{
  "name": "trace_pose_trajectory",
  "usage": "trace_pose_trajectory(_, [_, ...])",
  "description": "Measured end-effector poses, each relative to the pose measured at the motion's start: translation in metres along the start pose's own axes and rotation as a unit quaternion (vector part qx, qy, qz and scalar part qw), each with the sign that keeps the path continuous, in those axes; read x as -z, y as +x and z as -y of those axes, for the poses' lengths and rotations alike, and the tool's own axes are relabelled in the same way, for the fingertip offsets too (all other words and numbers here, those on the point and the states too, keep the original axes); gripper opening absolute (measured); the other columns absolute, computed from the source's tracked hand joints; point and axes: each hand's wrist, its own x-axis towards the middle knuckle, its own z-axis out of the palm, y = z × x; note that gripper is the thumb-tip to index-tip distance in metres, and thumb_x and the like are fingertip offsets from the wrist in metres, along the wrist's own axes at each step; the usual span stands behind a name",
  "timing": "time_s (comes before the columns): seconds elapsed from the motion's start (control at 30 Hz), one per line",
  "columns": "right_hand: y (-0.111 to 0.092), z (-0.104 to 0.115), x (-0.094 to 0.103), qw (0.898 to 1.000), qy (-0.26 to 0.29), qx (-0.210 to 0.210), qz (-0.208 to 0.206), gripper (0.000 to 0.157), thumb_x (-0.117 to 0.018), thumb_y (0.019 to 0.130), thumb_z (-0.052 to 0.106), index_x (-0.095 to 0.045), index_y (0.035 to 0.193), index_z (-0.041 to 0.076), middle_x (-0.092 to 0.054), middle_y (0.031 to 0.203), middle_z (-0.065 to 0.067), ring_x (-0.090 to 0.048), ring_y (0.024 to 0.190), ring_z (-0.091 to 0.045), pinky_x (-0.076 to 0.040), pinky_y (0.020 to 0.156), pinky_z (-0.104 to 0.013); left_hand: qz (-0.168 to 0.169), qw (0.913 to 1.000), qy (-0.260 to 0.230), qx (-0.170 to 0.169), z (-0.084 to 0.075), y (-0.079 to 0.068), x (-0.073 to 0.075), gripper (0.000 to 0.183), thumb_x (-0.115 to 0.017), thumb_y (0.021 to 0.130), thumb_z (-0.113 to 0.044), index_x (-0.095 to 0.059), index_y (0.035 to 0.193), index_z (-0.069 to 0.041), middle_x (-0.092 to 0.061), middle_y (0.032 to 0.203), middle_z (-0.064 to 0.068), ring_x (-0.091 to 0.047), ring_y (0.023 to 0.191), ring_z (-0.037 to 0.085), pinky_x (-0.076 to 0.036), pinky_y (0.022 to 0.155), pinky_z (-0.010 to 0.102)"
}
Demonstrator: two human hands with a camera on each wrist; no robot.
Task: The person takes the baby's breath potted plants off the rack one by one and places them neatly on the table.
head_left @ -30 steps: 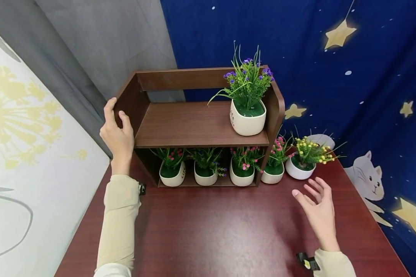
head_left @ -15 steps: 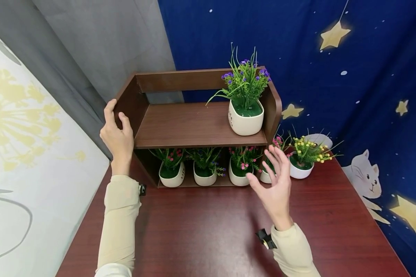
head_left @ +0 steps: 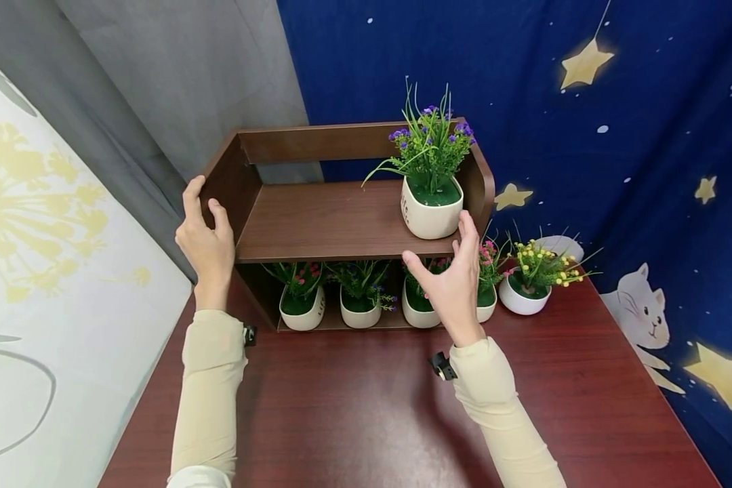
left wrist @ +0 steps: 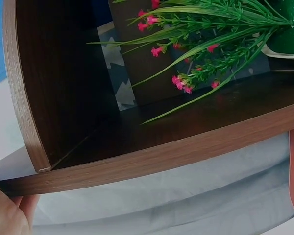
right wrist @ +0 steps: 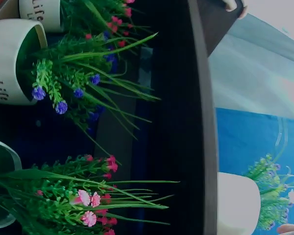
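Observation:
A potted plant with purple flowers (head_left: 432,210) stands upright at the right end of the top board of a brown wooden shelf (head_left: 323,217). My right hand (head_left: 453,290) is beside its white pot, thumb and fingers spread, one fingertip close to the pot's lower right side; contact cannot be made out. The right wrist view has the same white pot (right wrist: 237,203) beyond the board's edge, fingertips (right wrist: 291,229) at the frame's border. At the other end, my left hand (head_left: 206,237) grips the shelf's left side panel, also visible low in the left wrist view as a hand (left wrist: 10,213) around the panel's edge.
Three potted plants, among them a left one with red flowers (head_left: 303,312), line the lower compartment. Right of the shelf on the dark red table (head_left: 341,393) stand a pink-flowered pot (head_left: 486,305), partly behind my hand, and a yellow-flowered pot (head_left: 524,295). Curtains hang behind.
My right hand has moved left and up from over the table's right side to the purple-flowered plant's pot. The left hand stays on the side panel.

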Motion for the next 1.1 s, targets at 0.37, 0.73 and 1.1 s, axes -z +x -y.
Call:
trace_pose_trajectory(0.37, [0.031,-0.013,-0.030,0.995,-0.079,-0.026,-0.059,0.095,-0.073,0.075,0.042,-0.020,0.145,0.007,-0.027,0.144,-0.006,-0.024,0.131,-0.012,-0.020,0.105,-0.032,-0.005,1.0000,0.001,-0.008,0.003,0.001,-0.003,0.036,-0.044,0.096,-0.023,-0.053,0.130,-0.022,-0.051,0.064,0.015,-0.022,0.044,0.021,-0.019,0.049,0.029])
trace_pose_trajectory(0.73, [0.051,-0.015,-0.042,0.990,-0.106,-0.071,-0.058,0.097,-0.076,0.073,0.037,-0.019,0.144,0.003,-0.025,0.142,-0.012,-0.029,0.129,-0.021,-0.024,0.104,-0.033,-0.007,0.9999,0.002,-0.008,0.001,0.002,-0.003,0.036,-0.044,0.095,-0.023,-0.054,0.130,-0.022,-0.052,0.065,0.015,-0.021,0.044,0.019,-0.018,0.048,0.028])
trace_pose_trajectory(1.1, [0.053,-0.016,-0.037,0.988,-0.112,-0.088,-0.056,0.085,-0.076,0.072,0.035,-0.031,0.139,0.007,-0.040,0.134,-0.008,-0.041,0.121,-0.021,-0.034,0.097,-0.042,-0.007,0.9999,0.002,-0.009,0.001,0.001,-0.004,0.036,-0.044,0.095,-0.023,-0.054,0.130,-0.021,-0.058,0.075,0.015,-0.022,0.044,0.020,-0.018,0.048,0.027])
